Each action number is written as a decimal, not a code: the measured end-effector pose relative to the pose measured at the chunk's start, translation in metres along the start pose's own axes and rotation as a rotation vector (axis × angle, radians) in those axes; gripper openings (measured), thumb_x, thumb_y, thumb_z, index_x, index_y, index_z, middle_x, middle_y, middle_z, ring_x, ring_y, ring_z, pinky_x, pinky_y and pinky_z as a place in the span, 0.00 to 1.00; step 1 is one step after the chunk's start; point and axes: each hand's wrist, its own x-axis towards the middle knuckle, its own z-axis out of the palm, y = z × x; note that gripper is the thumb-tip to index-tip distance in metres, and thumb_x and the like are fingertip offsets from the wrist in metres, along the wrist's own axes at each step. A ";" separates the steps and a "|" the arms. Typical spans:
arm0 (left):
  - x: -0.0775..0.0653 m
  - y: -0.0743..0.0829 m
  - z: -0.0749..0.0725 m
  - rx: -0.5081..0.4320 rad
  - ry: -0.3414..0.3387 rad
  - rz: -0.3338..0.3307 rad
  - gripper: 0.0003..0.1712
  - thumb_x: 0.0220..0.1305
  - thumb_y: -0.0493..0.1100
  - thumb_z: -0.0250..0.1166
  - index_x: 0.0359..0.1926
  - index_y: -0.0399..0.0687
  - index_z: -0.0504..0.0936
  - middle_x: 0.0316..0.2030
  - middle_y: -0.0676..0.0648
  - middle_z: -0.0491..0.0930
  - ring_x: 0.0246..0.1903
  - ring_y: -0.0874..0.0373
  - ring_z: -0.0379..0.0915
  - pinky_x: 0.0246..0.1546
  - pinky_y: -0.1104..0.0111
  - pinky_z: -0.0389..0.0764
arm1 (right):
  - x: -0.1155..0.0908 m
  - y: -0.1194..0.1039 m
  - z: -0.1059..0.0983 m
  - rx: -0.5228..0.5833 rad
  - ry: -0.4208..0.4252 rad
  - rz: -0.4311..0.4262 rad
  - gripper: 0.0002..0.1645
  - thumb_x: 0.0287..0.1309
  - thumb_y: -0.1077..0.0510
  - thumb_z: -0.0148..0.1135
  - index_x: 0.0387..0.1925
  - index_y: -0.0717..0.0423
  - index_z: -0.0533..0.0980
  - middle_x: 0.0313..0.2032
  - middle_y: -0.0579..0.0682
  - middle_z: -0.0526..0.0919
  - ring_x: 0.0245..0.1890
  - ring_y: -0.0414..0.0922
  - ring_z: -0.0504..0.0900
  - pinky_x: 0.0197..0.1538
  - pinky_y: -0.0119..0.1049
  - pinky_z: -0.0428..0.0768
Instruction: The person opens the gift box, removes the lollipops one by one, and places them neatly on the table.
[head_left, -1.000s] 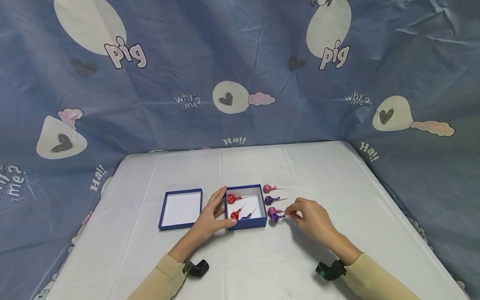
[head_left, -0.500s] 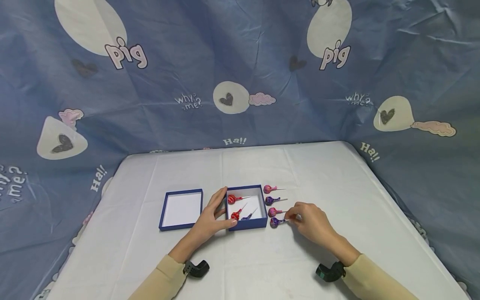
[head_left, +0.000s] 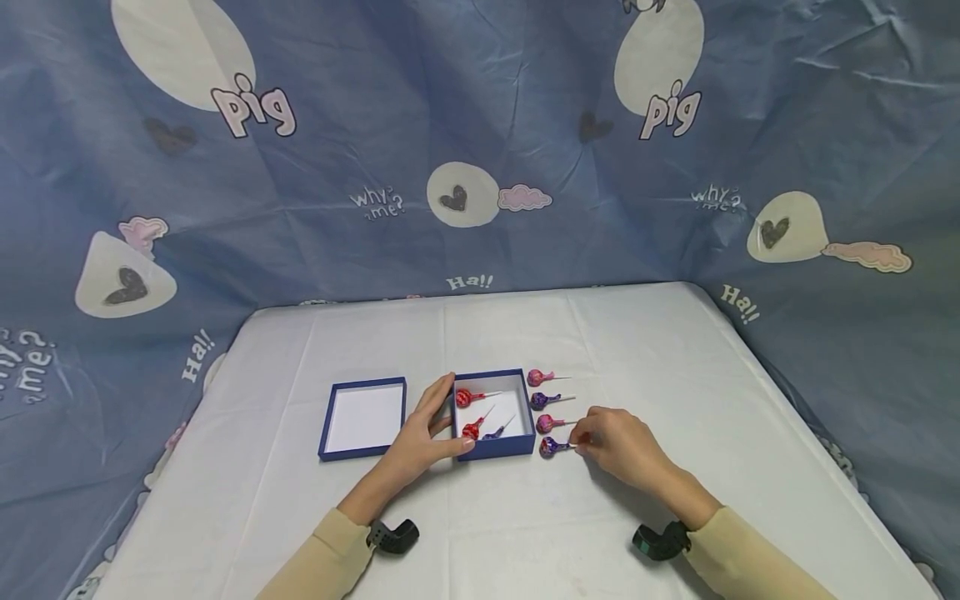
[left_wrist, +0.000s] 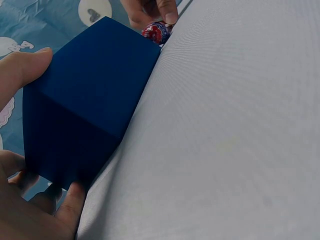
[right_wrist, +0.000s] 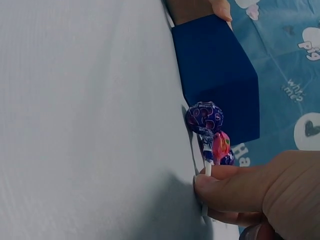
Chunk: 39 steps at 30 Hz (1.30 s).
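Observation:
My left hand [head_left: 420, 437] holds the near left corner of an open blue box [head_left: 497, 448], thumb at the front rim and fingers along the left side. Inside the box lie two red lollipops [head_left: 465, 398] and a blue-purple lollipop [head_left: 493, 434]. Right of the box, my right hand [head_left: 622, 446] pinches the white stick of a purple lollipop [right_wrist: 204, 117] between thumb and finger. That lollipop's wrapped head points toward the box, low at the cloth. Beyond it, a pink lollipop [head_left: 546, 424], a purple one [head_left: 540, 402] and another pink one [head_left: 536, 378] form a column.
A blue-edged lid [head_left: 324, 433] with a white inside lies left of my left hand. White cloth [head_left: 517, 533] covers the table. A blue printed curtain [head_left: 300, 233] hangs behind and at both sides.
The purple lollipop in my right hand has come down toward me, from overlapping the nearer pink one to lying below it in the column. My left hand and the box stay put.

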 end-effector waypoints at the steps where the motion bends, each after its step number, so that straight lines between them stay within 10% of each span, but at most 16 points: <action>1: 0.000 0.000 0.000 0.001 0.000 0.000 0.61 0.55 0.46 0.78 0.80 0.69 0.48 0.78 0.59 0.43 0.76 0.58 0.42 0.69 0.65 0.65 | 0.000 0.000 0.000 -0.006 -0.001 0.001 0.12 0.48 0.62 0.78 0.28 0.39 0.86 0.28 0.31 0.79 0.30 0.32 0.76 0.31 0.34 0.78; 39: -0.001 0.001 0.000 -0.009 -0.001 0.006 0.61 0.56 0.46 0.78 0.79 0.72 0.47 0.79 0.57 0.42 0.76 0.58 0.42 0.68 0.68 0.65 | 0.017 -0.006 -0.032 -0.003 0.042 0.045 0.10 0.50 0.60 0.75 0.35 0.42 0.87 0.30 0.32 0.82 0.23 0.35 0.73 0.27 0.33 0.72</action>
